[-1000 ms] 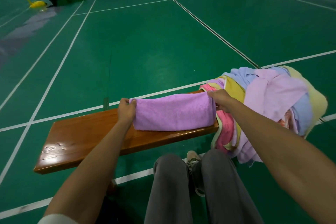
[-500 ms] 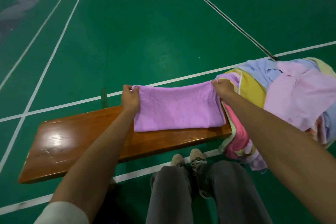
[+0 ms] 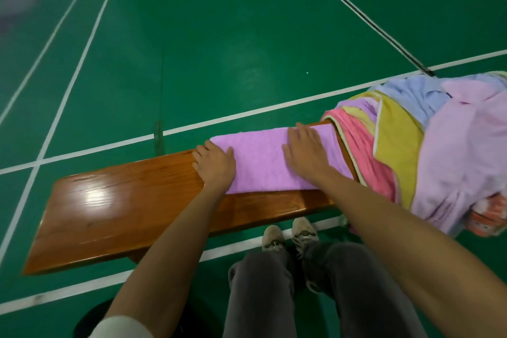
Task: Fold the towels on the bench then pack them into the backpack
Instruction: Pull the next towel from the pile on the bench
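The folded purple towel [image 3: 263,162] lay flat on the bench [image 3: 123,208], long axis running left-right. The left hand [image 3: 215,167] and the right hand [image 3: 306,153] pressed it, fingers flat, grasping nothing.

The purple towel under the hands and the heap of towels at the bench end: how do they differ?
The purple towel lies flat and folded on the bench; the heap of towels is crumpled and hangs over the end. The towel is one colour; the heap mixes several. Both hands, left hand and right hand, press the towel; neither touches the heap. Both are soft cloth.
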